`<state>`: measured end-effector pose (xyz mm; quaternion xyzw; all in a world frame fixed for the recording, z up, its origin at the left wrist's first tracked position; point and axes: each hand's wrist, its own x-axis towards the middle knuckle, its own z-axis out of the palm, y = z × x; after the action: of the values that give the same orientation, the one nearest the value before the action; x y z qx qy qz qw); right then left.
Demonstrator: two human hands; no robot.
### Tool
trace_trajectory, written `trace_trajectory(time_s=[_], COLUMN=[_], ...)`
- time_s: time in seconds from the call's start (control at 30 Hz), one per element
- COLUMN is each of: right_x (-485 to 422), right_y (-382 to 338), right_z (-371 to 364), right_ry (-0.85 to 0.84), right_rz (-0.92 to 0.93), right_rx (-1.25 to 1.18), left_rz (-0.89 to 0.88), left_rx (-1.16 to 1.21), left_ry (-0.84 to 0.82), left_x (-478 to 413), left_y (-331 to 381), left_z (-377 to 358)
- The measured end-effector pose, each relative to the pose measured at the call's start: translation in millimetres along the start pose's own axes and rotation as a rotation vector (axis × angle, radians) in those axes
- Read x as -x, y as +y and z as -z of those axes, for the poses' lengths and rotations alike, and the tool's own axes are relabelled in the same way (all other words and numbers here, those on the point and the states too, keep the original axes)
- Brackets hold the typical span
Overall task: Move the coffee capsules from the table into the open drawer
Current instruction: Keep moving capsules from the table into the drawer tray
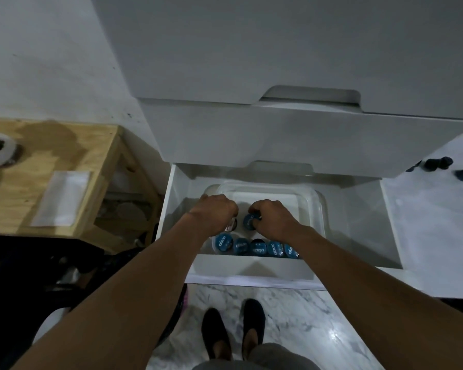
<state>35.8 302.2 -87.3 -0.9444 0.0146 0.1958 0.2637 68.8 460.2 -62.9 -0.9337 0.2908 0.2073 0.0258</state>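
The white drawer [358,231] stands open below me, with a clear plastic tub [316,206] inside it. Several blue-lidded coffee capsules [257,249] lie in a row along the tub's near side. My left hand [214,213] is inside the tub, fingers curled over a capsule with a pale lid [231,225], mostly hidden under the hand. My right hand [271,216] grips a blue capsule [249,221] just above the row. Three dark blue capsules [444,166] lie on the white table at the far right.
A closed white drawer front [278,134] overhangs the back of the open drawer. A wooden side table [64,156] with a clear flat packet [64,196] stands on the left. My feet in dark shoes [233,332] are on the marble floor below the drawer.
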Motion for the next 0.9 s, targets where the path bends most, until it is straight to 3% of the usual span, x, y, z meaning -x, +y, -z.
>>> trace_trajectory(time_s=[0.4,0.77,0.9], right_x=[0.6,0.9,0.6], right_y=[-4.9,-3.9,-1.7], right_z=[-8.1,-12.9,-7.9], right_ry=[-0.108,-0.12,-0.085], right_rz=[0.041,0.055,0.047], right_rx=[-0.019,0.008,0.021], left_rz=[-0.07,-0.058,-0.036], left_rx=[-0.057,-0.073,-0.065], left_ry=[0.062,0.087,0.181], left_x=[4.2,12.9,19.1], left_y=[-5.5,-2.9,-3.4], left_z=[-12.4,-16.9,-11.8])
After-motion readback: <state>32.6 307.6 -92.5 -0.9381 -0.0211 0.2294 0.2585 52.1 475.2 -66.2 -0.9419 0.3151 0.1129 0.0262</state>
